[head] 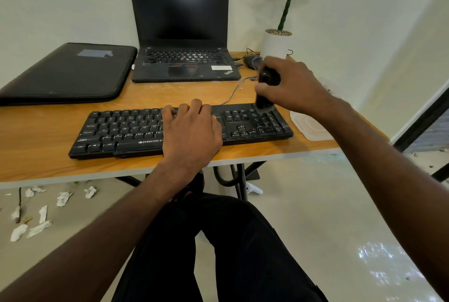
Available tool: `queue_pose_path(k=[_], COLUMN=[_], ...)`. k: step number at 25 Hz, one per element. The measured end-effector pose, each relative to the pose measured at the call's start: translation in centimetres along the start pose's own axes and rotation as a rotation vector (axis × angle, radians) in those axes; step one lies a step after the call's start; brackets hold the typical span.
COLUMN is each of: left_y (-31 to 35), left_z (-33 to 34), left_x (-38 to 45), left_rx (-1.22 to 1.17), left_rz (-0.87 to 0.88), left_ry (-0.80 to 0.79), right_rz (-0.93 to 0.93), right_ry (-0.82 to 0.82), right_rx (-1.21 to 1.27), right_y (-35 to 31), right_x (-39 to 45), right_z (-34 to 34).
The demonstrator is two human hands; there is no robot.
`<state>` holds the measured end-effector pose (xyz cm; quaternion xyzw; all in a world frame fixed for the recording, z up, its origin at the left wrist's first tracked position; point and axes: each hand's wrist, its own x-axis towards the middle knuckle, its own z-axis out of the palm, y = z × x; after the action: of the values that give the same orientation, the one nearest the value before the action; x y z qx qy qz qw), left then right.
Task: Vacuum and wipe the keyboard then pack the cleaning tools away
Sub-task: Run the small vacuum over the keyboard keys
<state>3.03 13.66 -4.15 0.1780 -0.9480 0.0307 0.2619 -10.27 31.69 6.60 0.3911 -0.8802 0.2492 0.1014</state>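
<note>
Where fingers (263,88) grip, vacuum (266,90) blurred.

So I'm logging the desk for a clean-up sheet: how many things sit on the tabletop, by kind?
Keyboard: 1
Laptop: 1
Laptop sleeve: 1
Mouse: 1
Plastic container: 1
Handheld vacuum, held on the keys: 1
Total: 6
</note>
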Motion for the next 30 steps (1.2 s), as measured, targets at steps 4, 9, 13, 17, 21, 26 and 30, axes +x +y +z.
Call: queue_pose_path(k=[4,9,13,17,21,26,30], left_y=[0.1,0.1,0.1,0.1,0.0,0.0,0.1], left_z=[-0.1,0.0,0.0,0.0,-0.1,-0.1,-0.1], left_x=[0.0,-0.1,-0.1,0.0,-0.1,-0.1,-0.1], left_rx=[0.000,-0.013,-0.015,-0.009,-0.008,-0.013,-0.011], left_rz=[-0.002,-0.003,-0.002,-0.004,-0.006,-0.007,-0.008], left_ry=[-0.001,0.008,0.008,0.001,0.004,0.004,0.006], right_rz=[0.020,-0.040,0.062,0.119,0.098,0.140,0.094], right_ry=[-0.121,-0.079,-0.106,0.074,-0.107,0.035,-0.129], right_rx=[-0.035,0.030,-0.193,-0.160,-0.030,-0.414,-0.177], right_y=[0.0,-0.3,-0.1,-0.7,-1.2,-1.1,-0.7], right_x=[-0.1,-0.3,-0.1,-0.1,0.0,-0.1,0.0], right_z=[0.2,0.2,0.1,0.5,0.7,0.2,0.1])
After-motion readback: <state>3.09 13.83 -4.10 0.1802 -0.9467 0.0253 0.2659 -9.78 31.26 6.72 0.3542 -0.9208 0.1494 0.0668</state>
